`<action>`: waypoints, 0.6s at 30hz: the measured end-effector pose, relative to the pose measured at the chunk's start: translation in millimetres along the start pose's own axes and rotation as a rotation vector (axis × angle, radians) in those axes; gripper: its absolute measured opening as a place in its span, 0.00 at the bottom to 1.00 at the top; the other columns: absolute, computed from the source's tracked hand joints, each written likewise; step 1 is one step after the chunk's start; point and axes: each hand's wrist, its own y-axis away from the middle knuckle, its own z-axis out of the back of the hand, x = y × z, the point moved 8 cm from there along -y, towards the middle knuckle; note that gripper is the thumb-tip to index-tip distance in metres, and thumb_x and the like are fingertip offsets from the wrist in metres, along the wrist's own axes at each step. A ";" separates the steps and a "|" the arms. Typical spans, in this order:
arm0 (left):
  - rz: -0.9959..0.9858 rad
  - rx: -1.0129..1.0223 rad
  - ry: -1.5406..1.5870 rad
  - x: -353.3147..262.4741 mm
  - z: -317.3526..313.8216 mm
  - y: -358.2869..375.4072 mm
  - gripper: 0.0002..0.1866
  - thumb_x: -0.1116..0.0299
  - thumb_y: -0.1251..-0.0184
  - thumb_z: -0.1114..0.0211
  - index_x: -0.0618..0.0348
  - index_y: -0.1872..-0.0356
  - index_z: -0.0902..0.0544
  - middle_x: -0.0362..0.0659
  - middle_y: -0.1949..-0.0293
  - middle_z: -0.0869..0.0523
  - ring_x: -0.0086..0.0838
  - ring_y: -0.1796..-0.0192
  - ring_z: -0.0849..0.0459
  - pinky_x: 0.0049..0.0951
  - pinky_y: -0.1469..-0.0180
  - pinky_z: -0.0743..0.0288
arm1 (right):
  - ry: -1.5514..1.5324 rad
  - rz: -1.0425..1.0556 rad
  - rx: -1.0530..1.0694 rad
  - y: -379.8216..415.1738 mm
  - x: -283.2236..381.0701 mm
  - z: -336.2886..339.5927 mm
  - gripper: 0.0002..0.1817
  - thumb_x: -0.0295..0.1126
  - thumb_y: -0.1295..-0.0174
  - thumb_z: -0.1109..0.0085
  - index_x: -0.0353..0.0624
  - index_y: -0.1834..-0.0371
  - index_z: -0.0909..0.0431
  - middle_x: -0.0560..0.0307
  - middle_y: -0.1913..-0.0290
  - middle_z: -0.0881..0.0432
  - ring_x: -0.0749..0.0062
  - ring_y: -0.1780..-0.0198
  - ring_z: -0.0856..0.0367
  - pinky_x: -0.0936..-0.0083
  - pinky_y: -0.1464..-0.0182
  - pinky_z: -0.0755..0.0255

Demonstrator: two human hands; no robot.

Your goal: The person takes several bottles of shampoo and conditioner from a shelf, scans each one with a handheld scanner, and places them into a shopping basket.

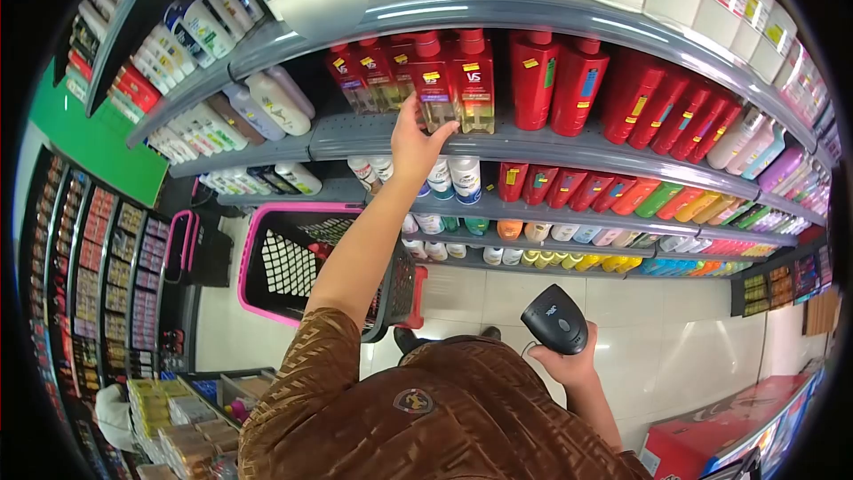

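My left hand (416,147) reaches out to the shelf and grips the lower part of a red-capped bottle with a red label and clear base (434,80). The thumb lies at its bottom front edge, and the bottle stands slightly forward among similar ones. Right beside it is a matching boxed bottle (474,80) with a yellow price sticker. Low on the right, my right hand (571,361) is wrapped around a black handheld barcode scanner (555,320), its head pointing up toward the shelves. The scanner's handle is mostly hidden by the palm.
A black shopping basket with a pink rim (246,280) stands on the floor below my left arm. Red pump bottles (577,89) fill the shelf to the right. Grey shelf edges (569,156) curve across. A red display box (711,427) sits at lower right, stacked cartons (191,436) at lower left.
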 end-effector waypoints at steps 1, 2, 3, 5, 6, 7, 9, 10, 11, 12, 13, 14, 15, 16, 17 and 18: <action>0.007 -0.010 -0.019 2.9 -1.1 1.1 0.44 0.68 0.46 0.15 0.63 0.30 0.30 0.51 0.44 0.13 0.34 0.45 0.13 0.33 0.46 0.18 | 0.010 -0.002 0.012 -0.2 0.5 -3.8 0.33 0.44 0.54 0.11 0.34 0.52 0.16 0.59 0.61 0.11 0.81 0.62 0.18 0.77 0.56 0.21; 0.033 -0.021 -0.039 6.8 -2.7 3.6 0.42 0.67 0.47 0.15 0.63 0.32 0.28 0.50 0.45 0.12 0.33 0.46 0.12 0.33 0.49 0.18 | -0.037 -0.004 -0.039 1.5 1.0 -4.3 0.32 0.45 0.54 0.11 0.35 0.54 0.15 0.60 0.62 0.11 0.82 0.63 0.19 0.78 0.58 0.22; 0.041 -0.034 -0.035 6.9 -1.0 4.0 0.42 0.67 0.47 0.15 0.63 0.32 0.28 0.50 0.45 0.12 0.33 0.46 0.12 0.33 0.49 0.18 | -0.083 -0.004 -0.092 3.2 0.6 -2.0 0.31 0.45 0.54 0.11 0.35 0.55 0.15 0.61 0.63 0.12 0.83 0.64 0.20 0.79 0.59 0.23; 0.084 -0.003 -0.022 9.4 -2.3 3.8 0.45 0.61 0.50 0.14 0.64 0.31 0.27 0.51 0.42 0.14 0.40 0.43 0.13 0.35 0.45 0.18 | -0.041 -0.010 -0.054 4.8 -4.9 -0.8 0.31 0.46 0.53 0.11 0.35 0.55 0.15 0.62 0.64 0.13 0.83 0.65 0.22 0.80 0.61 0.24; 0.087 -0.014 -0.019 12.6 -2.5 3.2 0.45 0.61 0.50 0.14 0.64 0.31 0.27 0.51 0.42 0.14 0.40 0.43 0.13 0.35 0.45 0.18 | -0.012 -0.014 -0.026 4.1 -7.2 -1.7 0.30 0.46 0.53 0.11 0.36 0.55 0.15 0.63 0.65 0.14 0.84 0.66 0.23 0.80 0.62 0.26; 0.055 -0.014 -0.006 13.1 -2.9 2.8 0.45 0.60 0.50 0.14 0.64 0.31 0.27 0.51 0.42 0.14 0.40 0.42 0.13 0.36 0.44 0.18 | -0.007 -0.012 -0.019 3.3 -7.2 -2.9 0.30 0.46 0.53 0.11 0.36 0.55 0.15 0.63 0.65 0.14 0.84 0.66 0.23 0.80 0.62 0.26; 0.027 -0.018 0.010 14.0 -1.9 2.9 0.46 0.59 0.50 0.14 0.65 0.30 0.28 0.52 0.41 0.15 0.40 0.41 0.14 0.37 0.43 0.18 | 0.013 -0.013 -0.019 3.2 -6.8 -5.0 0.31 0.47 0.53 0.11 0.36 0.55 0.15 0.65 0.67 0.16 0.84 0.67 0.26 0.80 0.63 0.27; 0.046 -0.003 -0.009 15.3 -2.9 3.3 0.46 0.59 0.49 0.14 0.65 0.30 0.28 0.52 0.40 0.15 0.41 0.40 0.14 0.37 0.42 0.18 | 0.019 -0.012 -0.016 3.5 -6.4 -6.1 0.31 0.47 0.53 0.11 0.36 0.55 0.15 0.65 0.67 0.16 0.84 0.67 0.26 0.80 0.63 0.27; 0.064 0.013 -0.028 16.1 -4.3 3.1 0.46 0.58 0.49 0.15 0.65 0.30 0.28 0.53 0.39 0.15 0.42 0.40 0.14 0.38 0.41 0.18 | 0.004 -0.030 -0.022 3.7 -7.7 -6.7 0.31 0.47 0.54 0.11 0.36 0.56 0.15 0.65 0.68 0.15 0.84 0.67 0.25 0.80 0.63 0.27; 0.066 0.010 -0.024 16.3 -4.1 3.1 0.46 0.58 0.49 0.15 0.65 0.30 0.28 0.53 0.39 0.15 0.42 0.40 0.14 0.38 0.41 0.18 | -0.012 -0.048 -0.028 4.6 -9.0 -7.3 0.31 0.47 0.54 0.11 0.36 0.56 0.15 0.65 0.68 0.15 0.84 0.67 0.25 0.80 0.63 0.27; 0.070 0.018 -0.027 16.9 -4.4 2.7 0.47 0.57 0.49 0.15 0.65 0.30 0.28 0.53 0.39 0.15 0.43 0.40 0.14 0.38 0.41 0.19 | -0.007 -0.046 -0.027 5.5 -9.4 -8.0 0.31 0.47 0.54 0.11 0.36 0.56 0.15 0.65 0.68 0.15 0.84 0.67 0.25 0.80 0.63 0.27; 0.074 0.027 -0.031 17.2 -5.0 2.3 0.47 0.57 0.48 0.15 0.65 0.29 0.29 0.54 0.39 0.16 0.43 0.40 0.14 0.38 0.41 0.19 | 0.001 -0.049 -0.030 6.5 -10.3 -8.5 0.31 0.47 0.54 0.11 0.36 0.56 0.14 0.65 0.68 0.15 0.84 0.67 0.25 0.80 0.63 0.27; 0.074 0.025 -0.029 16.9 -5.1 2.3 0.47 0.57 0.48 0.15 0.65 0.29 0.29 0.54 0.39 0.16 0.43 0.40 0.14 0.38 0.41 0.19 | 0.007 -0.052 -0.034 7.2 -10.8 -9.6 0.30 0.47 0.54 0.11 0.37 0.56 0.14 0.66 0.68 0.15 0.84 0.67 0.25 0.80 0.63 0.27; 0.078 0.028 -0.036 17.0 -5.3 2.3 0.47 0.57 0.48 0.15 0.65 0.30 0.29 0.54 0.39 0.16 0.44 0.40 0.14 0.39 0.41 0.19 | 0.002 -0.053 -0.031 6.3 -7.4 -12.0 0.30 0.47 0.53 0.12 0.37 0.57 0.14 0.65 0.68 0.15 0.84 0.67 0.25 0.80 0.63 0.26; 0.081 0.034 -0.044 17.0 -5.7 2.2 0.47 0.57 0.48 0.15 0.65 0.30 0.29 0.54 0.39 0.16 0.44 0.41 0.14 0.39 0.41 0.19 | 0.000 -0.052 -0.036 5.1 -8.2 -12.5 0.30 0.47 0.53 0.12 0.37 0.57 0.14 0.65 0.68 0.15 0.84 0.67 0.25 0.80 0.63 0.26; 0.078 0.041 -0.043 16.1 -6.2 2.4 0.47 0.57 0.48 0.15 0.65 0.30 0.29 0.54 0.39 0.16 0.44 0.41 0.14 0.39 0.41 0.19 | 0.015 -0.035 -0.026 5.3 -8.6 -14.4 0.30 0.47 0.52 0.12 0.37 0.57 0.14 0.65 0.68 0.15 0.84 0.67 0.24 0.80 0.63 0.26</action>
